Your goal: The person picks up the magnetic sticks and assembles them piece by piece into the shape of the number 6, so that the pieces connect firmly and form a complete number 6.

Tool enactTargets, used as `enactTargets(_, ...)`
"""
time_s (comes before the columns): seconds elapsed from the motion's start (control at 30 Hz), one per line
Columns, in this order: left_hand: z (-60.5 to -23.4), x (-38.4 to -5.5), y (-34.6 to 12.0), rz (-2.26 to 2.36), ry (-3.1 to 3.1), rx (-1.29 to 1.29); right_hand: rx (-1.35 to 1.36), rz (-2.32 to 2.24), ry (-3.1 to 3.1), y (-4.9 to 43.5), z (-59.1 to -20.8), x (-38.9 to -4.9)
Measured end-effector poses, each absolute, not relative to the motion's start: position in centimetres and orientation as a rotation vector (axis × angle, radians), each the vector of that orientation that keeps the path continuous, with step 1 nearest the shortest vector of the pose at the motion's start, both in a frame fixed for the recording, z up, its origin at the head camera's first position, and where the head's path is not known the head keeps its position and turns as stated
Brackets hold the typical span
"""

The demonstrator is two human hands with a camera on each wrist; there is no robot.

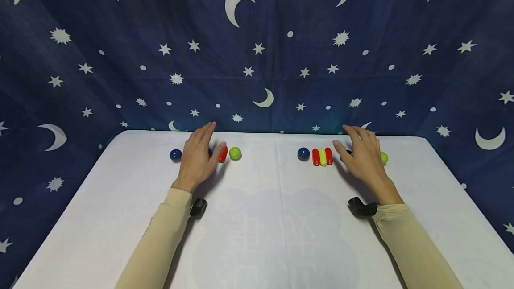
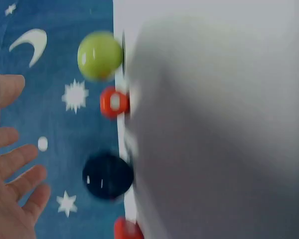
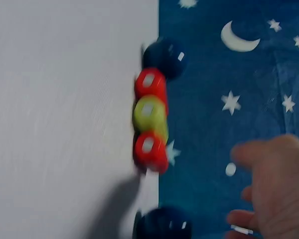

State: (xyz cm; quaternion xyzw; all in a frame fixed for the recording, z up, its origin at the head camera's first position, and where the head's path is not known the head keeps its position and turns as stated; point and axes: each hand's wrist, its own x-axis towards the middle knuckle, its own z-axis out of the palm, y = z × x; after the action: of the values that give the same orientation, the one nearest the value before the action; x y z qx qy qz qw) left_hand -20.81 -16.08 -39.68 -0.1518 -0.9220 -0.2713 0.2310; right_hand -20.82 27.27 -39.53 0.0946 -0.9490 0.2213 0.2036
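My left hand (image 1: 197, 157) hovers with spread fingers over a row of small pieces, holding nothing. A dark blue ball (image 1: 175, 155) lies left of it; a red rod (image 1: 223, 154) and a lime-green ball (image 1: 235, 153) are on its thumb side. The left wrist view shows another blue ball (image 2: 107, 176) between that red rod and a second red piece (image 2: 128, 229). Fingers extended, my right hand (image 1: 363, 157) is above a second row, also holding nothing. Left of its thumb are a blue ball (image 1: 303, 154), two red rods (image 1: 316, 157) and a yellow-green rod (image 1: 323, 157) between them.
Partly behind the right hand are a dark blue ball (image 3: 163, 224) and a lime-green ball (image 1: 384, 158). Both rows lie near the far edge of the white-covered table (image 1: 281, 226). A blue cloth (image 1: 273, 57) with moons and stars hangs behind it.
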Motion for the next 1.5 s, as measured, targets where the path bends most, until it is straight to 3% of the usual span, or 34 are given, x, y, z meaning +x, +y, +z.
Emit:
enactTargets(0.3,-40.5,-20.3,-13.4,-1.195,-2.574,-0.363,0.126,0.880,-2.611,25.3,-39.8,-20.5)
enactTargets(1.13,-41.4,-20.2,-12.1,-1.130,-2.629,-0.354,-0.079,0.727,-2.788,24.2,-40.1,-20.1)
enactTargets(1.5,-41.0,-20.2,-9.5,-1.620,-2.543,-0.384,-0.071,0.699,-2.800,24.1,-40.2,-20.2)
